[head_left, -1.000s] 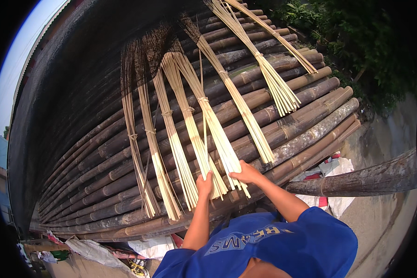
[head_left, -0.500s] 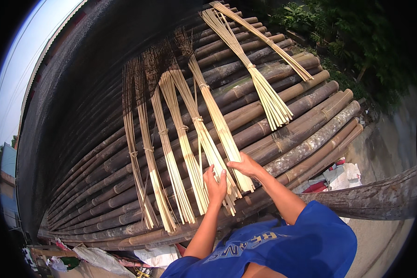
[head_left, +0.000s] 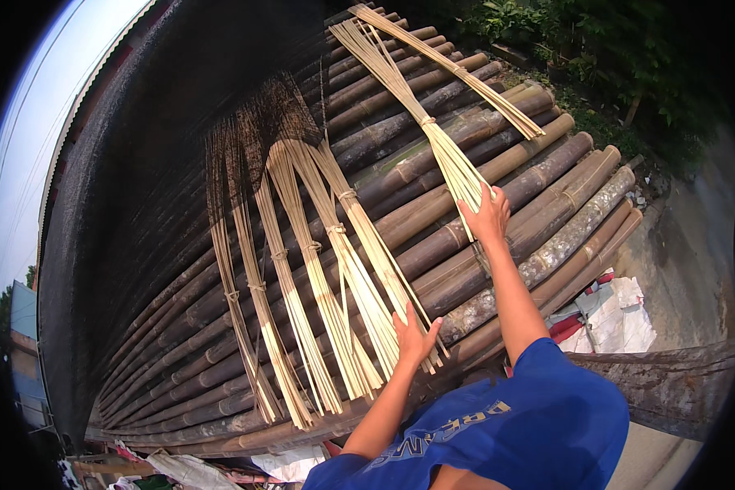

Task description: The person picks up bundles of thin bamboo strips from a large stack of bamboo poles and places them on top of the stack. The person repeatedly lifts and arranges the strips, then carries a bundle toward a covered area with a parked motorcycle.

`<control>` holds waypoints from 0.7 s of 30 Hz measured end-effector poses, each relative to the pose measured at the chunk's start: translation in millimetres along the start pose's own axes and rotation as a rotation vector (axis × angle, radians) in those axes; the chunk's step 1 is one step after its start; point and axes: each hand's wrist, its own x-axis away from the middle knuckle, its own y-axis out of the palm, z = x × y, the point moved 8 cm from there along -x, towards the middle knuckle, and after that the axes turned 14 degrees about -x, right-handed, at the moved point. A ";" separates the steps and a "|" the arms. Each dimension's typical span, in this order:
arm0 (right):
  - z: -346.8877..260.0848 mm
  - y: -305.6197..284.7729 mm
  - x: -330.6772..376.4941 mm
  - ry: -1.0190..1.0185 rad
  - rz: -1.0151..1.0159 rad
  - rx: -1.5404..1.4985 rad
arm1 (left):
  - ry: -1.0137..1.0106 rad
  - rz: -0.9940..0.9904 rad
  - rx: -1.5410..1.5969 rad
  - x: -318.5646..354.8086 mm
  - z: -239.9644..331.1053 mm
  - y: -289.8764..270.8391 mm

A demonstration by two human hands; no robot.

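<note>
The right hand (head_left: 486, 214) lay over the splayed lower end of a tied strip bundle (head_left: 443, 151), fingers spread; whether it gripped the strips could not be told. The left hand (head_left: 415, 339) was unclenched, thumb held away from the fingers, at the lower end of the nearer bundle (head_left: 373, 249). Leftward, five more bundles (head_left: 324, 286) fanned out side by side, and a thin bundle (head_left: 496, 98) lay farther up on the right. All rested across bamboo poles (head_left: 576, 188), with dark netting (head_left: 139, 163) over the row's upper ends.
</note>
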 end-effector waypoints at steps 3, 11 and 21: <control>85.1 45.8 -56.8 0.393 -0.369 0.188 | 0.034 0.013 -0.122 19.3 4.2 -4.2; 53.6 122.6 -13.2 0.571 -0.710 -0.976 | 0.133 0.136 0.033 17.7 10.4 -5.4; 40.6 39.2 181.3 0.633 -0.952 -0.869 | 0.138 0.264 0.375 -28.0 -17.9 -52.8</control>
